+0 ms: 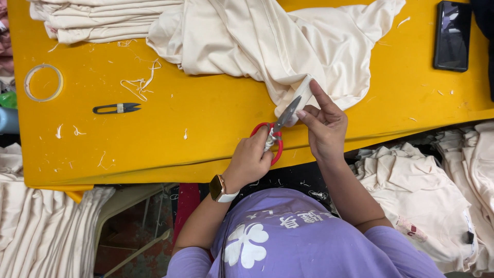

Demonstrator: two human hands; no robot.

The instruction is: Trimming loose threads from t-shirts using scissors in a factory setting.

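My left hand (252, 157) grips red-handled scissors (276, 131), whose blades point up and right at a cream garment (267, 41) spread on the yellow table (206, 128). My right hand (323, 123) pinches a narrow edge of that garment just at the blade tips, near the table's front edge. A watch sits on my left wrist.
A folded stack of cream cloth (98, 20) lies at the back left. Small black thread snips (117, 108), a tape ring (43, 82) and thread scraps (139, 82) are on the left. A dark phone (452, 36) lies at the back right. More cream garments (442, 190) pile below the table's right side.
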